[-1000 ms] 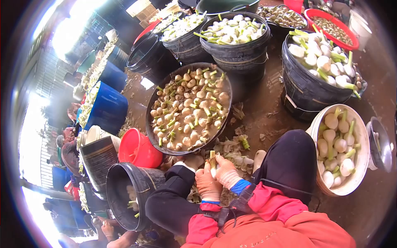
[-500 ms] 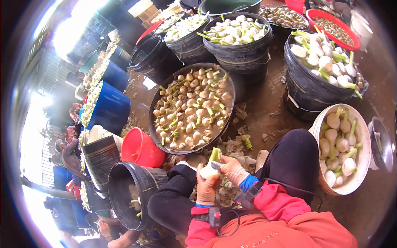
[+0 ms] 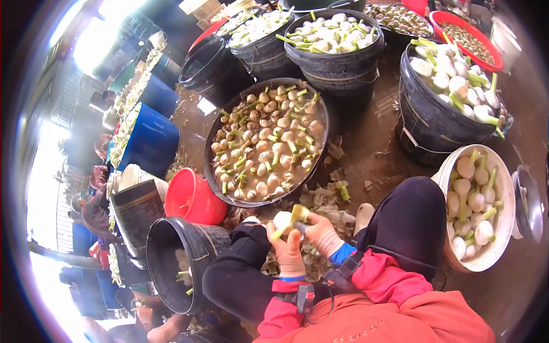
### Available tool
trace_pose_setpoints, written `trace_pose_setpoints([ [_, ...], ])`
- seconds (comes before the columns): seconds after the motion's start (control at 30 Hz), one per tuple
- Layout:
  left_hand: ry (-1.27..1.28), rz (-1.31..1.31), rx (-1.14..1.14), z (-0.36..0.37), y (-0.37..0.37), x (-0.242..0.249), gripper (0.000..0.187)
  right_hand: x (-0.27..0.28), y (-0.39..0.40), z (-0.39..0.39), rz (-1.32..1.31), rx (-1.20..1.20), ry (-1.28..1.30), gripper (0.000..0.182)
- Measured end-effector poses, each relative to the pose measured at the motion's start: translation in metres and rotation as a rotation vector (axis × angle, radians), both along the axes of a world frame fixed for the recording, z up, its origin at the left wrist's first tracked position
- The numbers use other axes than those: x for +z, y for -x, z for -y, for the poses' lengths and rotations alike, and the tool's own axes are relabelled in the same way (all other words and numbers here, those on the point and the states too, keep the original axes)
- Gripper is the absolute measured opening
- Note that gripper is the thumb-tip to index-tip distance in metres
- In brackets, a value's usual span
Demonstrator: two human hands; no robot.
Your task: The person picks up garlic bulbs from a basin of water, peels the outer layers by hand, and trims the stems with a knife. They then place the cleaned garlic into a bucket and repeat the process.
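In the head view my left hand (image 3: 287, 251), in an orange glove, grips a white garlic bulb (image 3: 281, 218) over my lap. A green-yellow strip of stem or outer skin stands out from the bulb toward my right hand. My right hand (image 3: 323, 235), gloved too, is closed on a small knife (image 3: 299, 227) whose grey blade lies close against the bulb; its handle is hidden by the fingers. Just ahead of both hands sits a wide dark basin (image 3: 209, 171) of garlic in murky water. Skins and trimmings (image 3: 329, 208) lie beneath and beyond my hands.
A white bucket (image 3: 508, 220) of garlic stands by my right knee. Heaped black buckets (image 3: 423, 120) stand ahead. At left are a red bucket (image 3: 191, 197) and a tipped black bucket (image 3: 189, 266) with a few bulbs. Blue tubs (image 3: 151, 140) and other people are farther left.
The bulb has turned in my left hand, and its green part now hangs peeled away to the side. Both hands stay close together. The camera view has shifted slightly.
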State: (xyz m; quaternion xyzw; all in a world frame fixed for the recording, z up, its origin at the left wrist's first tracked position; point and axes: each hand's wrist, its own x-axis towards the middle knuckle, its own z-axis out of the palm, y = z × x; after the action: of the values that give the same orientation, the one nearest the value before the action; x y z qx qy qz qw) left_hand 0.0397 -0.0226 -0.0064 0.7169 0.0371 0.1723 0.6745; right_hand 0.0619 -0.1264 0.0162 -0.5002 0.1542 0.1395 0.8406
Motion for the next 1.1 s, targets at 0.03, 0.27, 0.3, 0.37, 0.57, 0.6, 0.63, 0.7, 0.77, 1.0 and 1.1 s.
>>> trace_pose_setpoints([
  [0.03,0.194,-0.089,-0.032,-0.008,-0.008,-0.003,0.061,-0.025,0.003,-0.015,0.068,0.044,0.023,0.028],
  [0.27,0.602,-0.445,-0.087,-0.017,-0.008,0.026,0.025,-0.04,-0.018,0.004,-0.011,-0.161,0.242,0.033],
  [0.3,0.667,-0.455,-0.136,-0.017,-0.003,0.031,0.027,-0.062,-0.024,0.005,-0.053,-0.219,0.434,0.031],
  [0.37,0.709,-0.442,-0.2,-0.018,0.006,0.047,0.028,-0.063,-0.029,0.019,-0.169,-0.376,0.285,0.033],
  [0.57,0.634,-0.355,-0.125,-0.04,0.011,0.04,0.04,-0.079,-0.009,0.007,0.128,0.171,1.325,0.04],
  [0.6,0.634,-0.355,-0.126,-0.041,0.011,0.039,0.04,-0.081,-0.01,0.008,0.128,0.17,1.326,0.04],
  [0.63,0.663,-0.357,-0.114,-0.043,0.011,0.036,0.035,-0.083,-0.012,0.011,0.062,0.266,0.805,0.044],
  [0.7,0.701,-0.37,-0.035,-0.041,0.011,0.029,0.028,-0.053,-0.011,0.013,-0.135,0.348,0.031,0.05],
  [0.77,0.596,-0.338,-0.03,-0.031,0.011,0.022,0.029,-0.009,-0.004,0.01,-0.181,0.354,-0.071,0.055],
  [1.0,0.321,-0.462,0.076,-0.033,0.015,0.026,0.027,-0.005,-0.004,0.007,0.009,-0.079,-0.248,0.033],
  [1.1,1.018,-0.506,-0.047,-0.033,0.016,0.034,0.033,-0.009,-0.018,0.018,-0.073,-0.399,-0.58,0.027],
])
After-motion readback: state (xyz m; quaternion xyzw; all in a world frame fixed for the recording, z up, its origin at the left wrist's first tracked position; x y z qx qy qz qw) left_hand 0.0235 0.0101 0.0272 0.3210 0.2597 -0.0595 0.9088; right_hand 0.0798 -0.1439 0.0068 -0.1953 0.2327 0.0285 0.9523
